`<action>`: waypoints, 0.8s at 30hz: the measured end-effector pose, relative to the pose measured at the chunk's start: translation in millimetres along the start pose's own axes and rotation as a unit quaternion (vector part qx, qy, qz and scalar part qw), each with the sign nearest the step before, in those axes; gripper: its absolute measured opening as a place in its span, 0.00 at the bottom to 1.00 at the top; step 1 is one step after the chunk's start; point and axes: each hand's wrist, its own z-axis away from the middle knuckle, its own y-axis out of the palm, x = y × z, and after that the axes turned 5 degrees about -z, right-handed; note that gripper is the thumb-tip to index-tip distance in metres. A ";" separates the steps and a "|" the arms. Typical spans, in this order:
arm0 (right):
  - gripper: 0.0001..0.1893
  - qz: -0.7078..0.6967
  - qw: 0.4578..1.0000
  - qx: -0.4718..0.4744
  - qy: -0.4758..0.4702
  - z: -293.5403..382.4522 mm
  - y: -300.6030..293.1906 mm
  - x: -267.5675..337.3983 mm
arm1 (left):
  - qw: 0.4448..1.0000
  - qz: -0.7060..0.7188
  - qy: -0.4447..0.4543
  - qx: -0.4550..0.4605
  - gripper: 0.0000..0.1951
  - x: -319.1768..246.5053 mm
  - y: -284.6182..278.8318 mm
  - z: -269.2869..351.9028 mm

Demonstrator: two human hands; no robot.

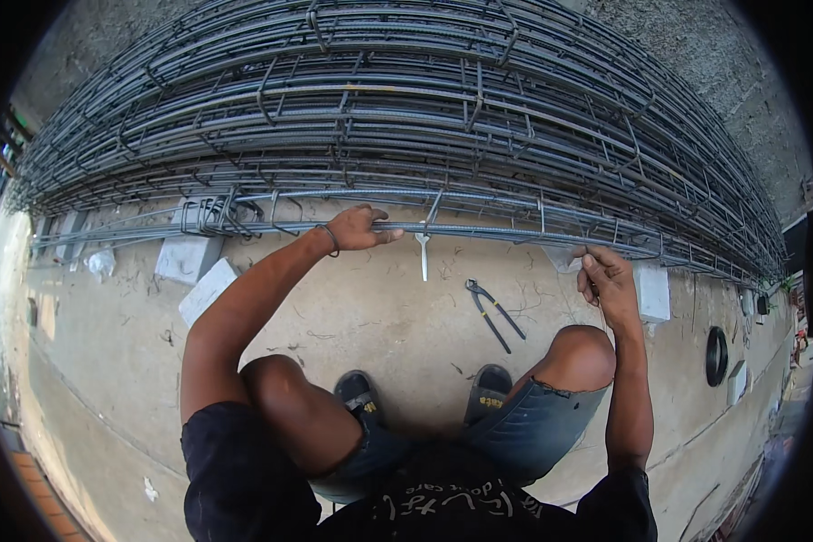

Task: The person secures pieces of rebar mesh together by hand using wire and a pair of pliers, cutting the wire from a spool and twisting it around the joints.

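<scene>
A long rebar cage with square stirrups lies across in front of me. My left hand rests on its near bars, thumb and fingers around the steel; a dark band is on the wrist. My right hand is at the cage's near edge further right, fingers bent together, with what looks like a thin tie wire hanging below it. Several stirrups are bunched at the cage's left part. A pale wrench-like tool lies under the near bars. End-cutting nippers with dark handles lie on the concrete between my hands and feet.
A large stack of rebar cages rises beyond. Pale blocks support the bars at left, another block at right. A coil of black wire lies far right. Wire scraps dot the floor; a clear plastic bag is beside my right hand.
</scene>
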 end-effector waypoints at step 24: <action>0.11 -0.040 0.988 0.087 0.121 41.6 -8.5 -112.1 | 0.968 0.210 -0.112 0.075 0.30 -40.9 -10.0 -43.1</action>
